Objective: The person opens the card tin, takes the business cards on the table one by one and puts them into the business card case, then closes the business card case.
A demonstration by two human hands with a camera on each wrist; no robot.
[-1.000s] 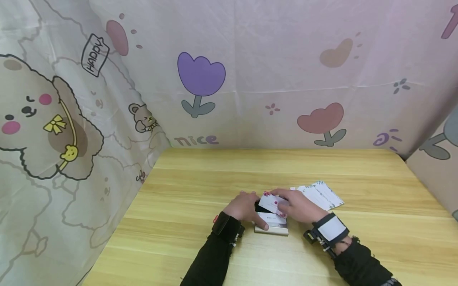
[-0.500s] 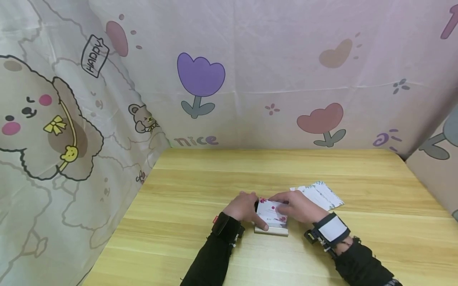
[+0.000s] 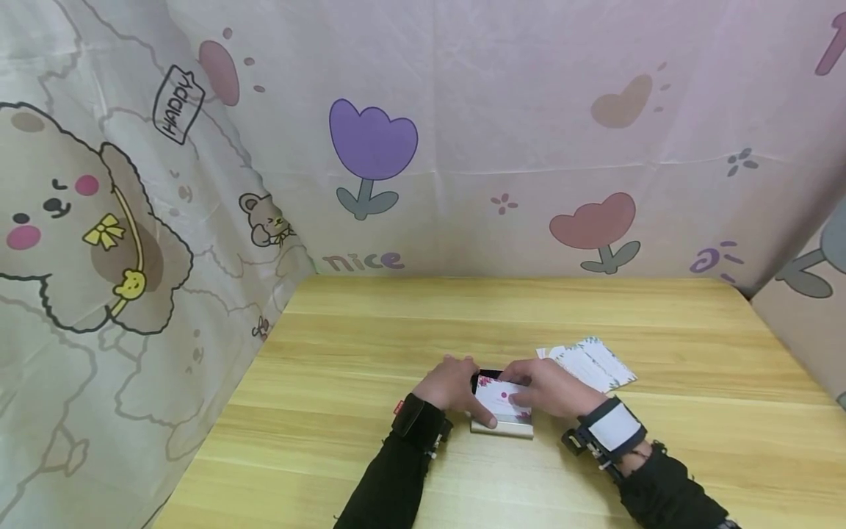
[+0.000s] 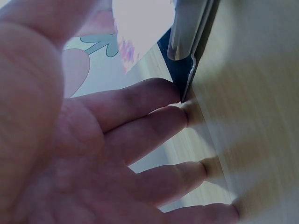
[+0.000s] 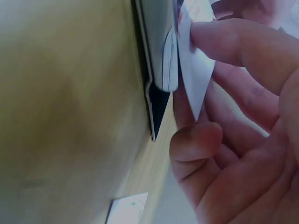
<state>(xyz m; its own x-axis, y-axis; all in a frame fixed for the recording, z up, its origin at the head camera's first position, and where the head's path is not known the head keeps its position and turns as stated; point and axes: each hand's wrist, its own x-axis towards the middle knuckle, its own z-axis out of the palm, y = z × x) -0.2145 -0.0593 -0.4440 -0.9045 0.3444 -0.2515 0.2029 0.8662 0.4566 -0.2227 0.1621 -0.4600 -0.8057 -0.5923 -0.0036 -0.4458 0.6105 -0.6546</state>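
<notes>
A small card holder [image 3: 502, 428], black with a silvery front strip, lies on the table. My left hand [image 3: 449, 383] holds its left side, thumb at the front strip and index fingertip at the back corner; in the left wrist view the other fingertips meet the tabletop beside the holder [image 4: 186, 37]. A white business card [image 3: 497, 395] with pink flowers and a pink dot lies over the holder. My right hand [image 3: 555, 386] pinches this card by its right side. The right wrist view shows the thumb on the card [image 5: 198, 70], close beside the holder's strip.
More white cards [image 3: 595, 364] with leafy edges lie fanned out behind my right hand. The wooden table [image 3: 370, 323] ends at a printed cloth [image 3: 463, 132] at the back, and another cloth hangs on the left.
The flowered card has turned from slanted to nearly square with the holder and come down toward the front strip, moved by my right hand. My left hand has stayed in place.
</notes>
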